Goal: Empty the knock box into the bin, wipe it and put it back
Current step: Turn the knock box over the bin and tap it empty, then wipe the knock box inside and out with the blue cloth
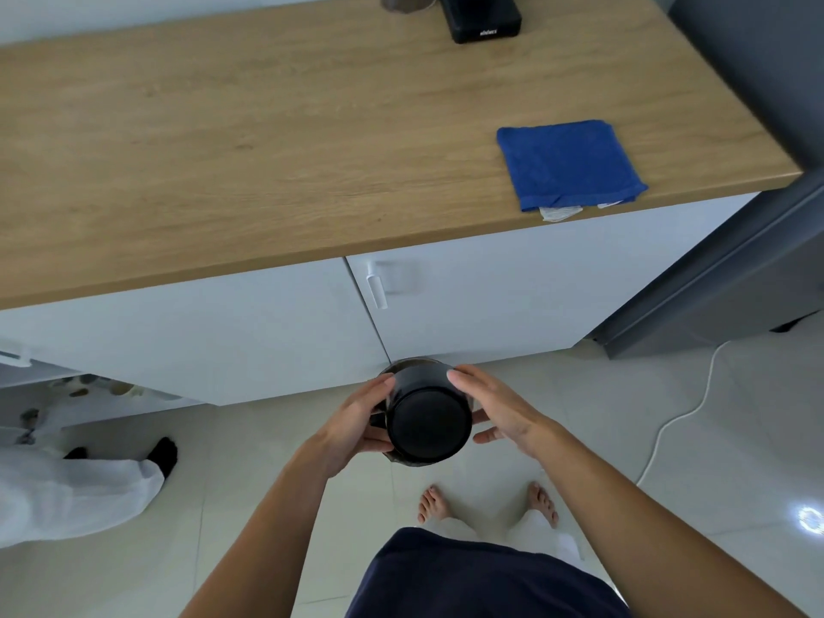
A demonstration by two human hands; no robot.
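Knock box (429, 419): black, round, held in mid-air below the front edge of the worktop, flat base turned up toward the camera, so it's tipped well over.
Left hand (356, 423): wrapped round the box's left side, fingers curled onto the wall, thumb underneath. Solid hold, looks like.
Right hand (499, 410): flat and fairly open against the box's right side, fingertips on the upper wall. Touching for sure, more pressing than clamping.
Box vs grip: sandwiched right between both palms, base sticking out toward the camera.
Hard to see: the box's mouth faces away, so no idea what's inside. A small dark nub pokes out on its left by the left hand, can't tell what it is.
Worktop (267, 140): wooden, above and behind the box.
Blue cloth (568, 165): folded, on the worktop near its front edge, up and right of the box, well apart from both hands.
Black appliance (484, 17): back of the worktop, cut off by the top of the frame.
Cupboard doors (468, 296): white, under the worktop, just behind the box.
Far left: someone else's white trouser leg (67, 497) and dark sock, cut off at the edge.
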